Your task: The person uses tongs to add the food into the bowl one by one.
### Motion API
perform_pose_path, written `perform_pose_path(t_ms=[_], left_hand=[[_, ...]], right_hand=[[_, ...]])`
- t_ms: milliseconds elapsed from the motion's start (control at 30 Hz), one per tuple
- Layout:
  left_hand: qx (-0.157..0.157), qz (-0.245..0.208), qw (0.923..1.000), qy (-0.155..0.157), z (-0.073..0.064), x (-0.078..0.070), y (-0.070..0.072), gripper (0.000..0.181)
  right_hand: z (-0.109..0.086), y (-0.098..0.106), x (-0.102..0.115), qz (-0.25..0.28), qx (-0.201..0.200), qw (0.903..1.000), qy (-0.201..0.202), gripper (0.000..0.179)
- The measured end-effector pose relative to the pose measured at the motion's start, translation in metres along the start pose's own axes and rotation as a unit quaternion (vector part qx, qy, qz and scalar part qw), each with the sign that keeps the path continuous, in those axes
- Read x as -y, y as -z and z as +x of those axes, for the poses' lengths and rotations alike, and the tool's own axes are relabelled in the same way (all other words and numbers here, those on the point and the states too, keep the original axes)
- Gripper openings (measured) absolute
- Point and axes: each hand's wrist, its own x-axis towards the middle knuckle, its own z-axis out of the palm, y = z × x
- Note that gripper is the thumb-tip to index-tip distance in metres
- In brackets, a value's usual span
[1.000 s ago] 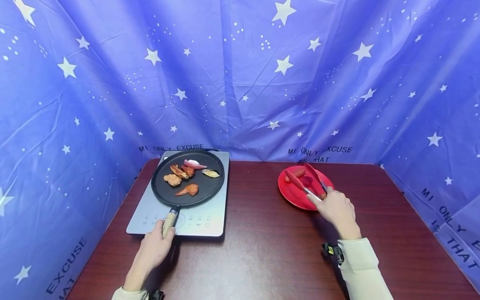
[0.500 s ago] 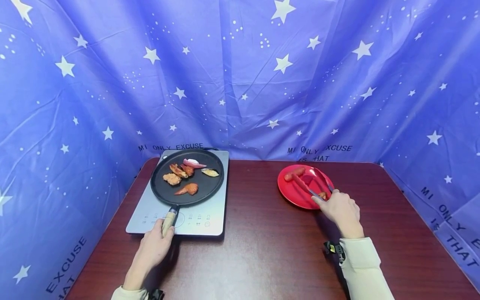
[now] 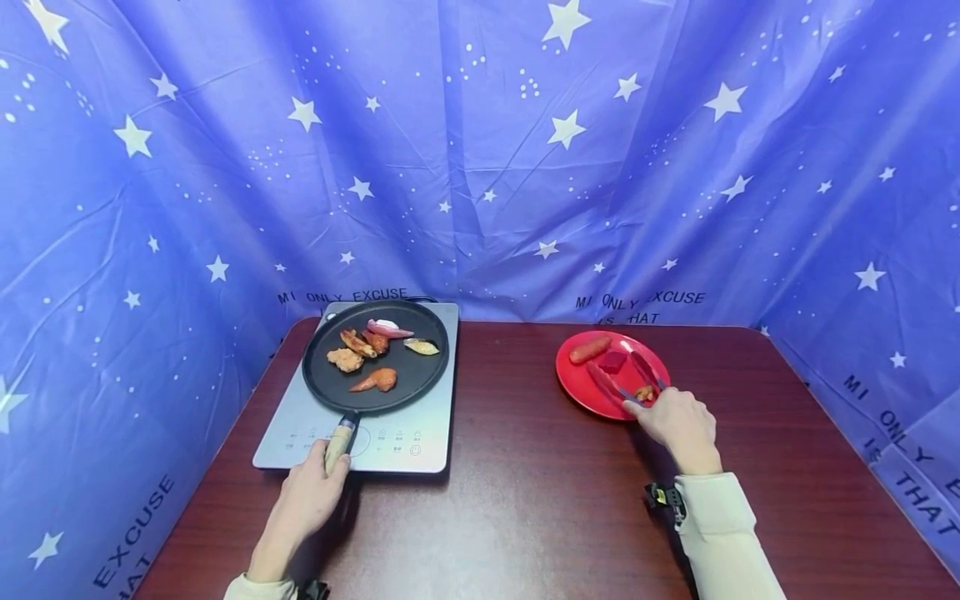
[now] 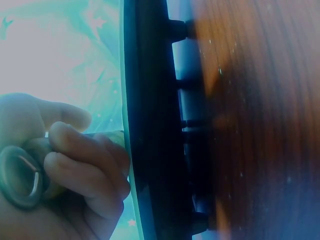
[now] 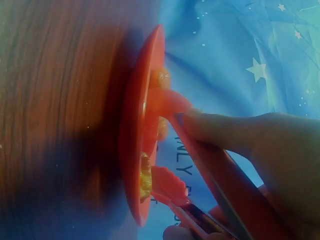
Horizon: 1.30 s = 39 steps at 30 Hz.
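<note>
My left hand grips the pale handle of a black frying pan on the left; in the left wrist view its fingers curl round it. My right hand holds red-tipped tongs, spread apart over a red plate. On the plate lie a sausage, a dark red piece of food between the tong arms, and a small yellow-brown piece near the hand. In the right wrist view the tongs reach the plate; whether they touch food I cannot tell.
The pan sits on a silver induction cooktop. It bears several food pieces, among them a chicken wing, a breaded piece and a shell-like yellow piece. A starry blue curtain surrounds the dark red wooden table.
The tongs have drawn back toward me and lower on the plate, uncovering the sausage and the dark red piece. My left hand and the pan stay put.
</note>
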Motion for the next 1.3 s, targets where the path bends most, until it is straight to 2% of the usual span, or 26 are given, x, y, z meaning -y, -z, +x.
perform_pose_path(t_ms=[300, 633, 1033, 1300], left_hand=[[0.002, -0.003, 1.0000, 0.004, 0.000, -0.001, 0.000, 0.037], [0.001, -0.001, 1.0000, 0.005, -0.001, 0.000, -0.001, 0.035], [0.003, -0.001, 1.0000, 0.008, 0.000, 0.000, 0.001, 0.038], [0.001, -0.007, 1.0000, 0.006, -0.001, -0.001, 0.001, 0.036]], right_hand=[[0.005, 0.002, 0.003, 0.002, 0.022, 0.9997, -0.006, 0.067], [0.006, 0.003, 0.001, -0.011, 0.017, 0.9998, 0.000, 0.064], [0.002, 0.014, -0.005, -0.012, 0.015, 0.9998, 0.004, 0.059], [0.006, 0.008, -0.008, -0.007, 0.019, 0.9998, -0.009, 0.059]])
